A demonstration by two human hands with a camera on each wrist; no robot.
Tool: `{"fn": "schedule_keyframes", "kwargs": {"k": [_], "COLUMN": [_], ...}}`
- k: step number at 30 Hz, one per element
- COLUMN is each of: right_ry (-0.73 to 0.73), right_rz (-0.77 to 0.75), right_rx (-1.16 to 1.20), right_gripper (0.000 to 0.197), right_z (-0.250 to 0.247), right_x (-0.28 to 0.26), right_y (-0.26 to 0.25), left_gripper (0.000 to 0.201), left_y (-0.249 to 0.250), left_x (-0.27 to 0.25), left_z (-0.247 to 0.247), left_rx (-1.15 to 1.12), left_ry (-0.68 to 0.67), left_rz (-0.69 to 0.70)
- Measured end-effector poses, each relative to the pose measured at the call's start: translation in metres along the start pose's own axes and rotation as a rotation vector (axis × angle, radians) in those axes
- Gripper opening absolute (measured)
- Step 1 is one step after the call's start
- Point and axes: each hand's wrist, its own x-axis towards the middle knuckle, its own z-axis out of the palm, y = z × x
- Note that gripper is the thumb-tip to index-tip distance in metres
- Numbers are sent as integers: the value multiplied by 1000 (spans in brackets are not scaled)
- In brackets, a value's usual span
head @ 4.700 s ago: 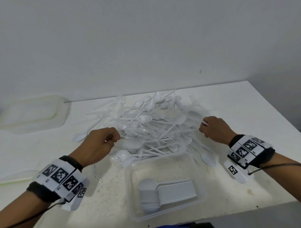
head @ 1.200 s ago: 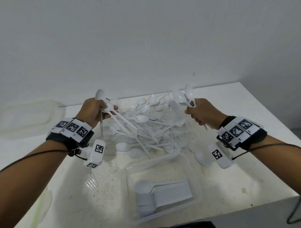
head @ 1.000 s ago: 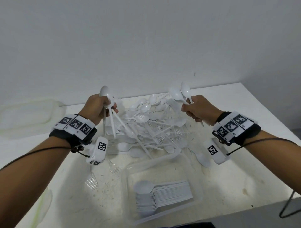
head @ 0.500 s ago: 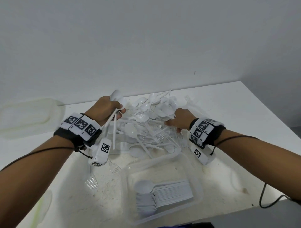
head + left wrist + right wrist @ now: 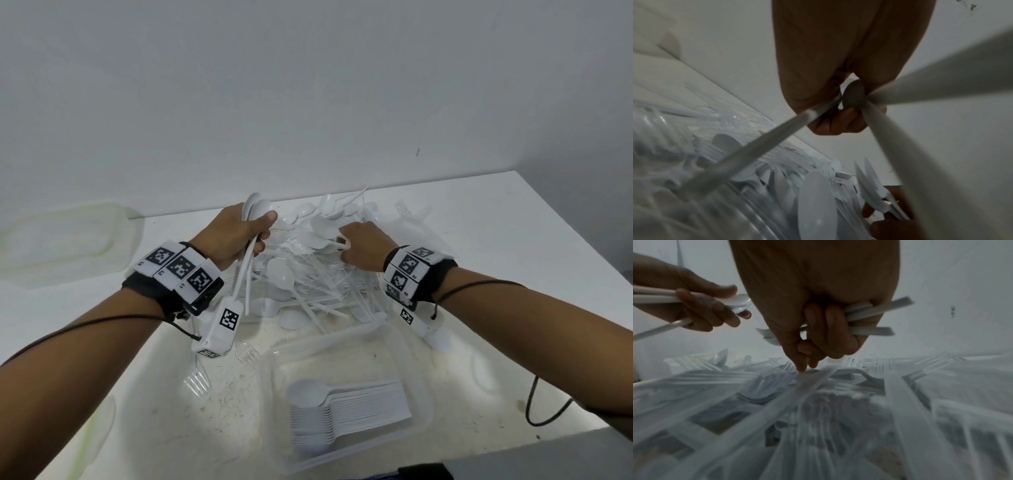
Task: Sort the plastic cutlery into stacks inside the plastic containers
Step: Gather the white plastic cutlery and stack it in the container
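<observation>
Your left hand point(image 5: 236, 236) grips spoons point(image 5: 255, 209), bowls up; your right hand point(image 5: 363, 250) clutches more, fingertips on the pile point(image 5: 308, 274).

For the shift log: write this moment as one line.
left hand: grips spoons | right hand: holds spoons, fingertip on cutlery pile | container: spoon stack inside

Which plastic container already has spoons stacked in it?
The clear plastic container nearest the person, holding a neat stack of white plastic spoons; the other container at far left looks empty.
</observation>
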Motion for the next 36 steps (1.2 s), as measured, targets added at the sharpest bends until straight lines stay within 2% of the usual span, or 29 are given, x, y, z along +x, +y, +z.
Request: {"fn": "schedule_keyframes", "kwargs": {"k": [5,10,12,18,22,26,30,32,36], "right_ry": [10,9,8,-3,-31,-10,-85,-116,-138], "right_rz": [0,-10,-12,-22,-72,-85,-68,-82,-100], "right_rx": [-76,-70,-54,-93,-80,-45,49,62,76], "right_gripper": [8,12,12,13,16,16,11,8,15], "right_z": [3,4,5,5,-6,-22,-28,-29,-29], "right_x": [9,13,14,15,16,15,8,6,6], "right_y": [-8,-11,-13,-13,-13,-14,-17,-17,-19], "left_gripper": [31,15,17,24,17,13,7,5,21], "left_y": [0,-2,-3,-9,-12,-14,-12,-11,-14], "left_x": [-3,-3,-4,1,5,11,17,19,28], "left_z": [-2,-2,-1,-1,-5,-18,-27,-27,-16], "left_rx": [-117,-125,-125,-8,42,218,371,543,843], "left_ry": [-74,-29,7,21,51,185,231,208,70], "left_rz": [-67,-91,-101,-36,-47,-47,25,98,228]}}
